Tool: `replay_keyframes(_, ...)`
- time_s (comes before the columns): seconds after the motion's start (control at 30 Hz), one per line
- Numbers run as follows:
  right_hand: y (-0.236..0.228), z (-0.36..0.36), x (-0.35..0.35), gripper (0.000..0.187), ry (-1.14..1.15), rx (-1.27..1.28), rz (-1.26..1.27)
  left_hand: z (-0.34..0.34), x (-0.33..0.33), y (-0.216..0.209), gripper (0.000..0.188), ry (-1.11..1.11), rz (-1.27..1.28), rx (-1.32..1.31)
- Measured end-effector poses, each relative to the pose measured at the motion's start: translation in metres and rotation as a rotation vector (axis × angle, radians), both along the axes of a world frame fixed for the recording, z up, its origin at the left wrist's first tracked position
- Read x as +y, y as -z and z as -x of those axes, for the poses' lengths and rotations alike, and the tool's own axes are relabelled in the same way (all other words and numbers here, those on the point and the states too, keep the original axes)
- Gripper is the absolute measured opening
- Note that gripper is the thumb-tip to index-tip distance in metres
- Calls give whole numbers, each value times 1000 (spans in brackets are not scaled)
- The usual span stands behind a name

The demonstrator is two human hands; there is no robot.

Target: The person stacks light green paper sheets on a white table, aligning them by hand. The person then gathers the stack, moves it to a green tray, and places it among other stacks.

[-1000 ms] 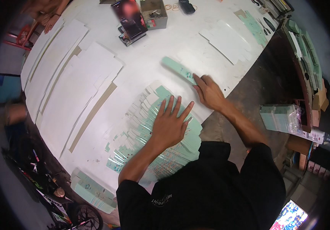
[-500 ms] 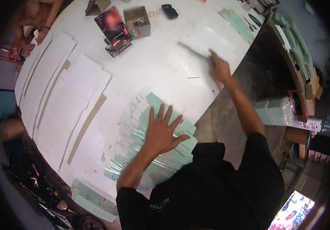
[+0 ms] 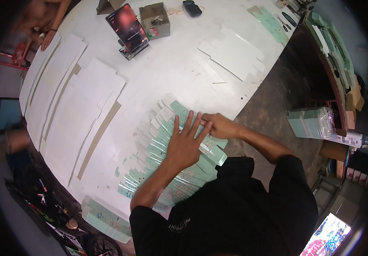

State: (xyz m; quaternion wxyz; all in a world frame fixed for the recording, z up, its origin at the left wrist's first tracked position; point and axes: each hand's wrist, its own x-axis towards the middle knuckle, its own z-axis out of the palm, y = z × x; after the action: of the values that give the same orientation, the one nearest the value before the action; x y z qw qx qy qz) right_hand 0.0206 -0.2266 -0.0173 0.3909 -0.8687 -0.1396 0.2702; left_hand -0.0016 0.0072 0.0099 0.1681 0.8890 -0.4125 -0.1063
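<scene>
A fanned stack of flat green carton blanks (image 3: 167, 166) lies on the white table's near side, against my black shirt. My left hand (image 3: 186, 143) rests on the fan with its fingers spread. Beside its fingertips, my right hand (image 3: 219, 126) has its fingers curled in at the edge of the top blank; part of that grip is hidden behind the left hand. Farther off to the right, a flat blank with its white side up (image 3: 234, 53) lies by the table's edge.
Rows of overlapping white blanks (image 3: 79, 100) cover the left. A phone on a stand (image 3: 127, 30) and a grey box (image 3: 155, 20) stand at the back. Scissors (image 3: 284, 24) lie far right. Another person's hand (image 3: 47, 40) is at the far left. A bundled green stack (image 3: 310, 123) stands right.
My right hand has come back from the white blank on the right to the green fan. That blank, blurred before, now lies flat. My left hand shifted slightly right.
</scene>
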Motion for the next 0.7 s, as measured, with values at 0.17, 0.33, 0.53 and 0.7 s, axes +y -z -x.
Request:
replay_keyframes(0.17,-5,-90,-78,46,252,-1227,794,-1,5,-14,85,-20,35,93)
replay_keyframes(0.33,-10,-74,-75,58,470,-347,137,-1,3,4,62,-77,150,8)
replay_keyframes(0.53,-1,-51,-16,46,75,-804,359,5,3,13,48,-78,173,-1)
replay_keyframes(0.7,-21,-18,4,26,278,116,-294,4,3,-7,70,-141,130,-134)
